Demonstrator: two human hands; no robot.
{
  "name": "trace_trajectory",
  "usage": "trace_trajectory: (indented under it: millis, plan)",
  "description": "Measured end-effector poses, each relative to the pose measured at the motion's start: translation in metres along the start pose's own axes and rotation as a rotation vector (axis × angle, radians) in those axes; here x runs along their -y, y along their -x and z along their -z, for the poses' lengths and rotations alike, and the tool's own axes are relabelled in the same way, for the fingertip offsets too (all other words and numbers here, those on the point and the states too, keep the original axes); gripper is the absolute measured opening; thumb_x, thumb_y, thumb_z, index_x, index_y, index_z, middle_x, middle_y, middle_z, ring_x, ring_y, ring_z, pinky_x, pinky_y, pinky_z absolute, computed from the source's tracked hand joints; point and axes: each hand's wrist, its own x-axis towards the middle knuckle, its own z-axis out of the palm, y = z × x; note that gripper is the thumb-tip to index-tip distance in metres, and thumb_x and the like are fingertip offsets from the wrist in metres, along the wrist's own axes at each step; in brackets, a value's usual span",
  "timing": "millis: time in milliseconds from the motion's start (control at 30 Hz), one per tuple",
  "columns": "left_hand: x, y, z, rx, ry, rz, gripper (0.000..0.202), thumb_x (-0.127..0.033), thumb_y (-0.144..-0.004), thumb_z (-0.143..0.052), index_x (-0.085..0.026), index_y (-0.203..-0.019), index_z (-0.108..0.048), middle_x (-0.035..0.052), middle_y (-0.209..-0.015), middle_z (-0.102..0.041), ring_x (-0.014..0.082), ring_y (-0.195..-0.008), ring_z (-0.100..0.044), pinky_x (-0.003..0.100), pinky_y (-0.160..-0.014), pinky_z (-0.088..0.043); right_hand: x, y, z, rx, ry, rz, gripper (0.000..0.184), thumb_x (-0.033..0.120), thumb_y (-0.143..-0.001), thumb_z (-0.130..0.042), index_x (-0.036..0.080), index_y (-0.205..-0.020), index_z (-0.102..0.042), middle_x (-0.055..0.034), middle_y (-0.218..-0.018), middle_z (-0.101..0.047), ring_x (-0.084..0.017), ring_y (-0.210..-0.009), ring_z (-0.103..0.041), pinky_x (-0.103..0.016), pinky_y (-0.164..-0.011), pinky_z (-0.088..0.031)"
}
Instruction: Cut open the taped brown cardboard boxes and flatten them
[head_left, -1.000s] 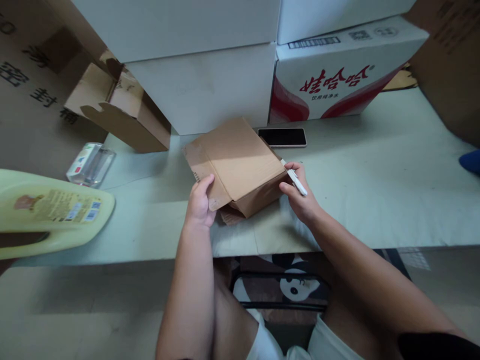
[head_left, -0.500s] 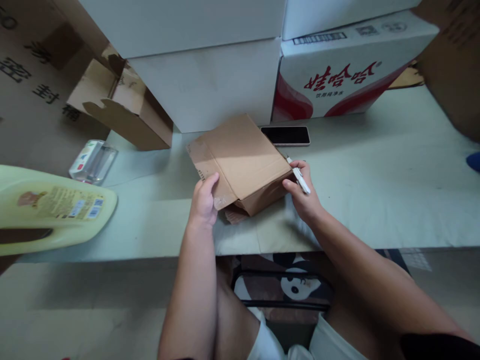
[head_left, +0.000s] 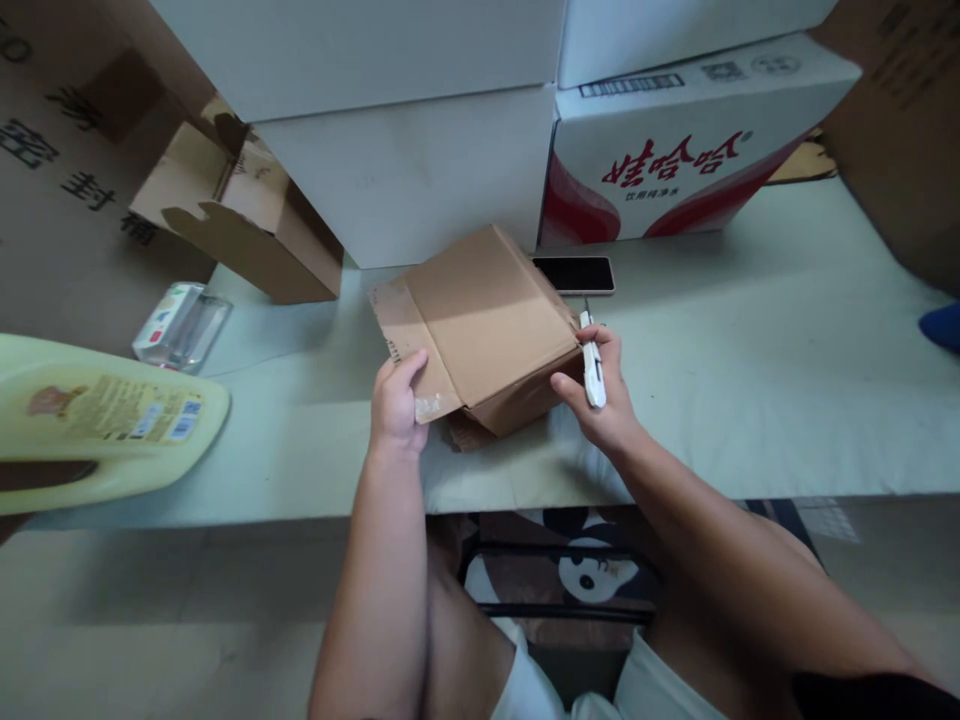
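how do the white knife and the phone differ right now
The knife is held in the right grip; the phone lies on the table.
The knife is slim with a narrow tip; the phone is a wider flat rectangle.
The knife's handle is white; the phone shows a dark screen with a pale edge.
Both are close to the brown box.

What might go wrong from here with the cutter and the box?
1. The dark tip of the white cutter points toward the phone, so a slip might scratch its screen.
2. The right hand holds the cutter close beside the cardboard box; a careless turn could nick the cardboard.
3. The left hand grips the box by its flap, which might bend and let the box twist.
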Motion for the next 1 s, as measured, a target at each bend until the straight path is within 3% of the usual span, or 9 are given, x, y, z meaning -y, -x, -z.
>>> trace_trajectory:
  millis: [333,500,700,833,1000]
  plan:
    - [0.001,-0.001,-0.002,0.000,-0.021,-0.019,0.027,-0.030,-0.055,-0.083,-0.017,-0.078,-0.077,0.0081,-0.084,-0.078,0.0261,-0.083,-0.075,0.034,-0.072,-0.059,0.001,-0.003,0.011,-0.216,-0.004,-0.083,0.035,0.048,-0.086,-0.062,0.031,-0.112,-0.046,-0.0002,-0.087,-0.047,-0.021,-0.076,-0.047,-0.040,-0.073,-0.041]
    - [-0.001,-0.001,-0.002,-0.008,-0.044,-0.015,0.026,-0.034,-0.056,-0.083,-0.017,-0.074,-0.074,0.0069,-0.079,-0.077,0.0273,-0.085,-0.076,0.034,-0.071,-0.059,0.004,-0.006,0.019,-0.266,0.243,0.032,0.025,0.043,-0.083,-0.063,0.027,-0.101,-0.053,0.0002,-0.082,-0.052,-0.018,-0.069,-0.046,-0.038,-0.071,-0.039]
    - [-0.003,0.001,-0.004,0.065,-0.030,-0.012,0.031,-0.035,-0.054,-0.084,-0.018,-0.077,-0.073,0.0070,-0.078,-0.078,0.0323,-0.099,-0.076,0.040,-0.082,-0.061,0.002,-0.010,0.020,-0.411,0.291,0.121,0.018,0.037,-0.079,-0.058,0.024,-0.091,-0.055,-0.0006,-0.079,-0.056,-0.018,-0.071,-0.052,-0.034,-0.066,-0.041]
    - [0.001,-0.003,-0.003,0.070,-0.018,0.004,0.030,-0.034,-0.056,-0.083,-0.017,-0.078,-0.073,0.0089,-0.083,-0.078,0.0326,-0.104,-0.074,0.039,-0.084,-0.060,0.000,-0.012,0.021,-0.355,0.251,0.089,0.017,0.038,-0.080,-0.061,0.024,-0.088,-0.056,0.0003,-0.076,-0.056,-0.017,-0.068,-0.051,-0.033,-0.063,-0.040]
    - [0.007,-0.011,0.002,-0.021,0.035,-0.007,0.024,-0.042,-0.071,-0.067,-0.019,-0.076,-0.069,0.0058,-0.078,-0.073,0.0260,-0.096,-0.073,0.034,-0.077,-0.058,-0.002,-0.015,0.023,-0.314,0.043,0.011,0.028,0.041,-0.077,-0.070,0.024,-0.092,-0.054,0.0034,-0.075,-0.051,-0.014,-0.064,-0.045,-0.031,-0.063,-0.038]
